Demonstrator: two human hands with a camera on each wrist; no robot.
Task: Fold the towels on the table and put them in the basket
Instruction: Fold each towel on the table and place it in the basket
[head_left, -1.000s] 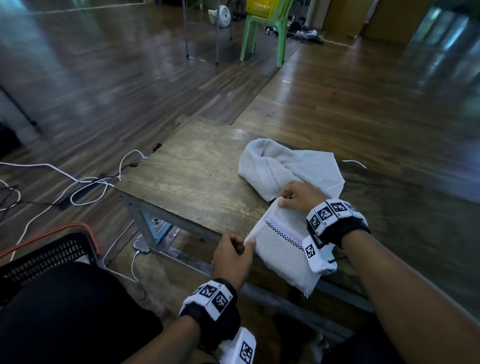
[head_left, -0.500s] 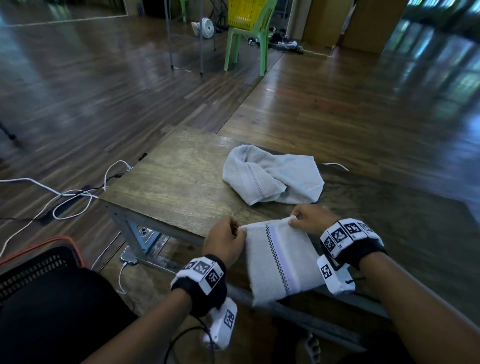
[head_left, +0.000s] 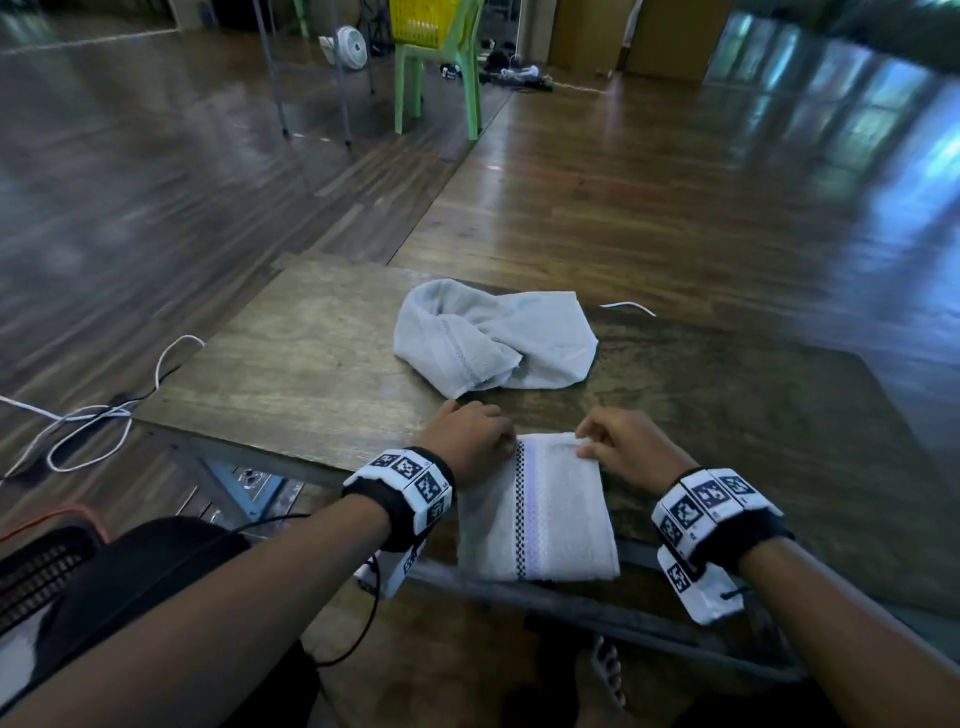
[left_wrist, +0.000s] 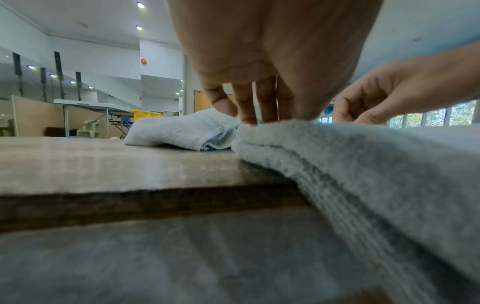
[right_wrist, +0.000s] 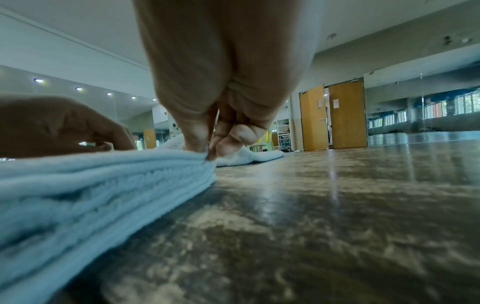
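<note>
We see folded towel (head_left: 540, 514) at desk (head_left: 311, 364) near edge — right hand (head_left: 631, 447) pinches far corner; left hand (head_left: 475, 441) seemingly pinches other.

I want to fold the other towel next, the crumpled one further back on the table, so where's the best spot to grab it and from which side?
Probably by the hemmed corner with the stitched band nearest you on the crumpled towel, coming from the near side. That end sticks out flat on the table, while the far part is bunched and twisted, so lifting there should let it hang open.
</note>
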